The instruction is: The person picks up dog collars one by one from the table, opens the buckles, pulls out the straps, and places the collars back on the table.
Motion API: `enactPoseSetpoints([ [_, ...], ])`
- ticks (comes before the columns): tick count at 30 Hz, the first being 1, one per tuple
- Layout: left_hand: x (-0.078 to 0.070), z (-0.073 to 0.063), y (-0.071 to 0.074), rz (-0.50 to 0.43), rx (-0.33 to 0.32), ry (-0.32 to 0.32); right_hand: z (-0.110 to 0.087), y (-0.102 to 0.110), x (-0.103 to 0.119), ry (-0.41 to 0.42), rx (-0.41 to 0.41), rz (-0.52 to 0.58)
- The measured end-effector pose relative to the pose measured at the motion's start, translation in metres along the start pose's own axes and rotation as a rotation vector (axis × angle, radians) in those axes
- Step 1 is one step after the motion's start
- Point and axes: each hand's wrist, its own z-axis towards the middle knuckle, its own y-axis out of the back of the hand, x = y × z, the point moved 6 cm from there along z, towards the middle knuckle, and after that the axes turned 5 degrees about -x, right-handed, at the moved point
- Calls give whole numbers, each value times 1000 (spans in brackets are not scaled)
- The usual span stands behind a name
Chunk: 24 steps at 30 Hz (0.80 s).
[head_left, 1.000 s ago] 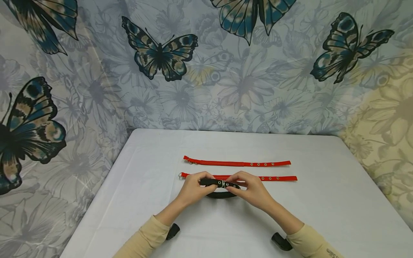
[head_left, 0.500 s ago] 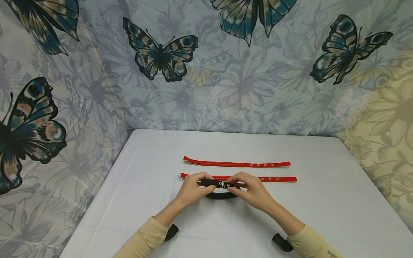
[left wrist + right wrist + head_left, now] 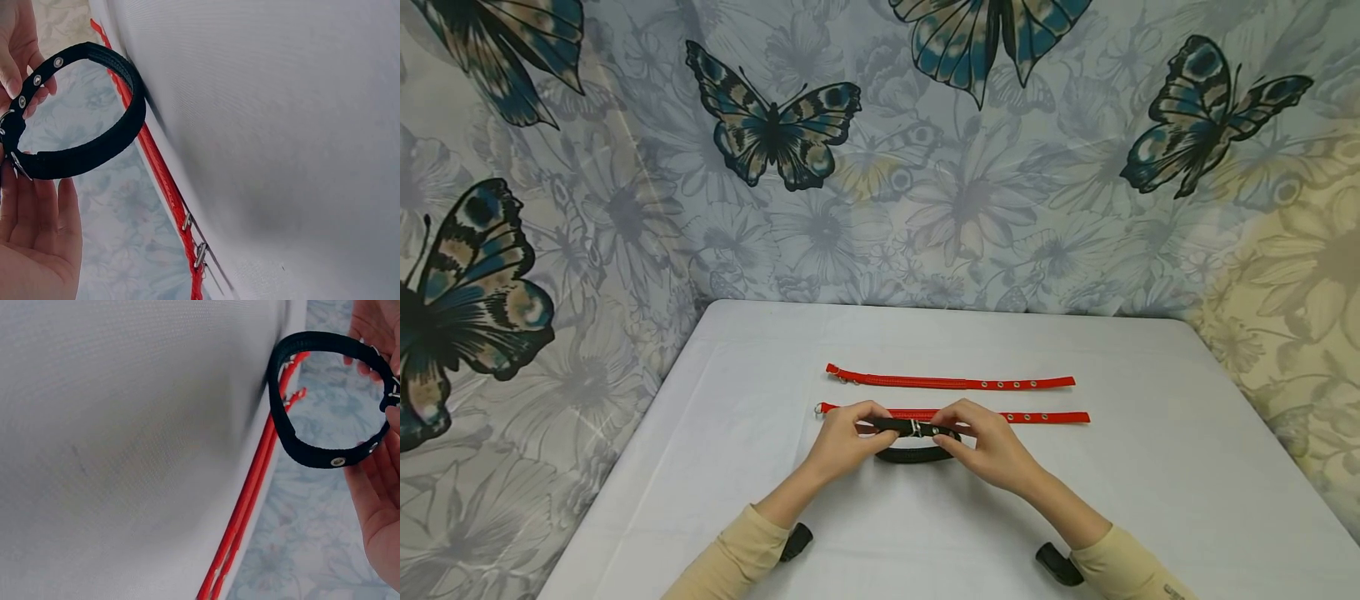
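A black collar with metal eyelets is bent into a closed loop above the white table. Its silver buckle faces upward between my two hands. My left hand pinches the strap left of the buckle, thumb in front and fingers behind. On the buckle's right side, my right hand pinches the strap between thumb and fingers. From the left wrist, the whole loop of the collar shows, with several eyelets on the far side. In the right wrist view, one eyelet shows low on the loop.
Two red collars lie flat and straight behind the hands: a farther red collar and a nearer red collar, partly hidden by the hands. The white table ends at a butterfly-patterned backdrop.
My left hand has shifted slightly left with the strap, and my right thumb has slid a little to the right, away from the buckle. The red collars have stayed put.
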Motion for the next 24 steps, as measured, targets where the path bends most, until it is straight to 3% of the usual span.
enactPoseSetpoints([
  [11, 2, -1, 1, -3, -21, 51, 0, 3, -1, -9, -5, -75],
  [24, -2, -1, -1, -26, 22, 25, 6, -4, 5, 22, 5, -8],
])
